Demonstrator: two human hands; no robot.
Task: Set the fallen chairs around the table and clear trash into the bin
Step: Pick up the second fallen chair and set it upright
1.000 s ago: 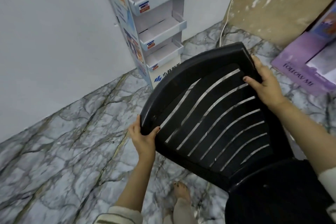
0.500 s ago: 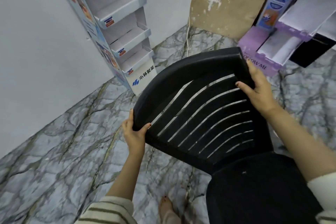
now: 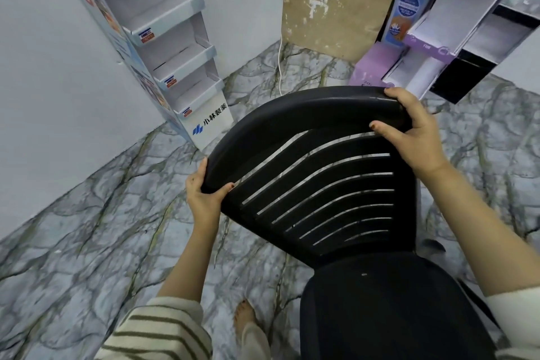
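Observation:
A black plastic chair (image 3: pixel 324 184) with a slatted backrest fills the middle and lower right of the head view. Its seat lies toward me at the bottom right. My left hand (image 3: pixel 204 193) grips the left end of the backrest's top rail. My right hand (image 3: pixel 415 134) is closed over the right end of the same rail. The chair's legs are hidden below the seat. No table, bin or trash shows in this view.
A white cardboard display shelf (image 3: pixel 175 67) stands against the wall at the upper left. A purple display stand (image 3: pixel 438 47) leans at the upper right beside a brown board (image 3: pixel 336 3). A white cable (image 3: pixel 280 67) runs down to the marble floor (image 3: pixel 87 242). My bare foot (image 3: pixel 245 318) is below the chair.
The view has swung to the right, so the white shelf has slid left and the purple stand has come in. Both hands keep their grip, and the backrest now faces me more squarely.

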